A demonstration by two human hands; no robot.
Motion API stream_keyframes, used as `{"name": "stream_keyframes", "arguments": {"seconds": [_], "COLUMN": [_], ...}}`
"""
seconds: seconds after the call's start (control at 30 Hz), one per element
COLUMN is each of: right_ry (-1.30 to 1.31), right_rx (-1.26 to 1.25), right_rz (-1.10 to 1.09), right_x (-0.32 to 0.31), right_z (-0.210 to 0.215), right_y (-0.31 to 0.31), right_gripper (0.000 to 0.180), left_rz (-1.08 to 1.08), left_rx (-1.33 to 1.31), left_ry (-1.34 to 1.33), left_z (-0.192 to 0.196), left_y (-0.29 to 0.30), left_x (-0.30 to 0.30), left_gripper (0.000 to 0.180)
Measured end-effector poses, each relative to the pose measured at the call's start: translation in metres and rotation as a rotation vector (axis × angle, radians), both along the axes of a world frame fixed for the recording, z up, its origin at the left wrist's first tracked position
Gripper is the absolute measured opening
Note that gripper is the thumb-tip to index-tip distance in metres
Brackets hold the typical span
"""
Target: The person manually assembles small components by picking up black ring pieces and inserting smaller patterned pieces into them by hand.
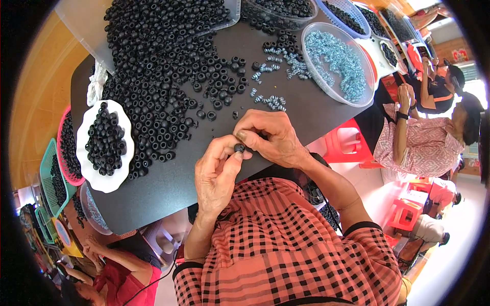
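Observation:
Near the front edge of the dark table, my two hands meet over a small, round black plastic part with a hole in it. Thumb and fingers of my left hand pinch it. My right hand is closed against it from the other side, its thumb pressing close by; whatever its fingertips hold is hidden. Beyond my hands lie loose small coil springs. A large heap of similar black hollow parts spreads over the table to the left and far side.
A white scalloped plate of black parts stands at left. A clear tub holds springs at right. A clear bin spills black parts at the far side. A red stool stands right; other people sit on both sides.

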State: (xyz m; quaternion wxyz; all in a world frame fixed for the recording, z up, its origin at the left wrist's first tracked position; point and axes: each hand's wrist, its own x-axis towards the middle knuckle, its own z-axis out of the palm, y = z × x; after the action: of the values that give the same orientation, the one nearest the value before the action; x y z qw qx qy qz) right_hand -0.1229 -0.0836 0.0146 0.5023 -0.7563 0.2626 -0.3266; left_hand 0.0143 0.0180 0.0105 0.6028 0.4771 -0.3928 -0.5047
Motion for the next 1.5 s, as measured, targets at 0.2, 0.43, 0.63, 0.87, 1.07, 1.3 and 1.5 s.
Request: {"name": "stream_keyframes", "arguments": {"seconds": [0.2,0.43,0.63,0.87,1.07,1.3,1.5], "right_ry": [0.004,0.005,-0.002,0.015,0.027,0.057,0.080], "right_rx": [-0.011,0.002,-0.009,-0.015,-0.054,0.042,0.080], "right_rz": [-0.016,-0.020,-0.021,-0.024,0.007,0.038,-0.058], "right_x": [0.001,0.001,0.001,0.001,0.000,-0.001,0.013], "right_z": [0.001,0.002,0.002,0.003,0.002,0.005,0.020], "right_y": [0.000,0.001,0.001,0.002,0.000,-0.003,-0.010], "right_gripper": [0.008,0.007,0.007,0.006,0.006,0.009,0.009], "left_rz": [0.010,0.013,0.012,0.011,0.034,0.096,0.111], "left_rx": [-0.012,-0.005,-0.001,-0.013,0.008,0.054,0.033], "left_ry": [0.001,-0.004,-0.016,-0.002,0.033,0.005,0.036], "left_z": [0.001,0.000,0.000,0.000,0.008,0.000,0.002], "left_y": [-0.001,0.000,0.000,0.000,0.007,0.010,0.010], "left_x": [-0.001,-0.001,-0.001,0.000,0.008,0.013,0.013], "left_gripper": [0.015,0.016,0.016,0.015,0.015,0.014,0.013]}}
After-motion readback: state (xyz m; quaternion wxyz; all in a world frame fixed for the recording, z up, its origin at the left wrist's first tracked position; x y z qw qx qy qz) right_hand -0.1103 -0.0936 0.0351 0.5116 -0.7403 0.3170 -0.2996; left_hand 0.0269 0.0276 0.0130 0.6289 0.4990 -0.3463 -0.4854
